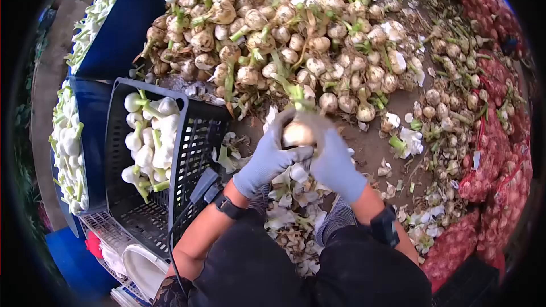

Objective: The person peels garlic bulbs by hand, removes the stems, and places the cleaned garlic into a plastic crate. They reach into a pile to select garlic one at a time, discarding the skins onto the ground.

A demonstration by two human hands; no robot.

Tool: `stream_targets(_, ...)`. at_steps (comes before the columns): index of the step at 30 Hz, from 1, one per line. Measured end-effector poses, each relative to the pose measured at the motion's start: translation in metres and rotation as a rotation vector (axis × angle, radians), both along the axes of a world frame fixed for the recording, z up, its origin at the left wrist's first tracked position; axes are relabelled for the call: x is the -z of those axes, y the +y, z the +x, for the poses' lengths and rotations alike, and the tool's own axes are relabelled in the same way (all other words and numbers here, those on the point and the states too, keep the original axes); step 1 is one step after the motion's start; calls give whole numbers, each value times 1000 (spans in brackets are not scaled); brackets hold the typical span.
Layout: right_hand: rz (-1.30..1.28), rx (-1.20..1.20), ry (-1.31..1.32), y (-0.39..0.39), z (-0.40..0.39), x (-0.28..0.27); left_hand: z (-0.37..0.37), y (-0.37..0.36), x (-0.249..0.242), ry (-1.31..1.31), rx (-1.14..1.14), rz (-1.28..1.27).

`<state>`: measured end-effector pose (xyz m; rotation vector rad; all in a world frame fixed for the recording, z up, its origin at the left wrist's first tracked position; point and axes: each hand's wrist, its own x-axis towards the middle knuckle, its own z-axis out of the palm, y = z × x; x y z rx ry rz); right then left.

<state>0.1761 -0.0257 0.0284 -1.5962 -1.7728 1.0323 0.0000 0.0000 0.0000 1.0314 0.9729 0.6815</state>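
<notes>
A garlic bulb with a green stem is held in front of me, stem pointing away. My left hand, in a grey glove, is closed round its left side with the thumb underneath. On the right side of the bulb, my gloved right hand is smeared by motion, its fingers right at the bulb. Just beyond lies a large heap of garlic with soil-stained skins and cut stems. Shed white skins cover the ground below my hands, between my feet.
A black crate with cleaned garlic stands at my left. Blue containers filled with white garlic are beyond it. Red mesh sacks line the right side, near scattered small bulbs. A white bucket sits at lower left.
</notes>
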Motion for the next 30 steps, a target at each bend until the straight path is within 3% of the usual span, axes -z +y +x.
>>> stream_targets(1,127,-24,89,-14,-1,-6,2,-1,-17,6,-18,-60)
stream_targets(2,-451,192,759,-26,5,-16,-1,0,-36,-101,-25,-351)
stream_targets(3,-394,160,836,-13,8,4,-10,12,-43,-29,-25,-285)
stream_targets(5,-449,108,784,-16,35,-2,-4,3,-55,-100,84,-391)
stream_targets(6,-679,304,1228,-27,42,39,-2,-4,-32,60,270,170)
stream_targets(7,-681,319,1226,-29,42,31,4,-7,-41,27,322,148)
stream_targets(9,-635,177,702,-29,36,3,1,-5,-41,33,300,173)
stream_targets(10,-677,239,681,-24,29,-20,2,-9,-51,-165,151,-255)
stream_targets(14,-577,322,872,-33,25,2,1,-9,-49,-127,100,-123)
stream_targets(17,-634,270,766,-27,30,-17,-2,-3,-40,-50,267,112)
stream_targets(21,-644,300,726,-24,32,-24,3,-5,-47,-33,234,-30)
stream_targets(22,-646,302,729,-25,32,-22,3,-6,-49,-157,155,-245)
stream_targets(25,-653,295,792,-28,30,-18,8,-10,-40,-345,-28,-305)
stream_targets(26,-630,301,787,-29,28,-19,12,-11,-39,-335,-39,-184)
stream_targets(28,-601,300,786,-29,25,-13,9,-11,-40,-407,-59,-220)
stream_targets(30,-60,134,-122,-33,21,3,9,-10,-38,-454,-84,-358)
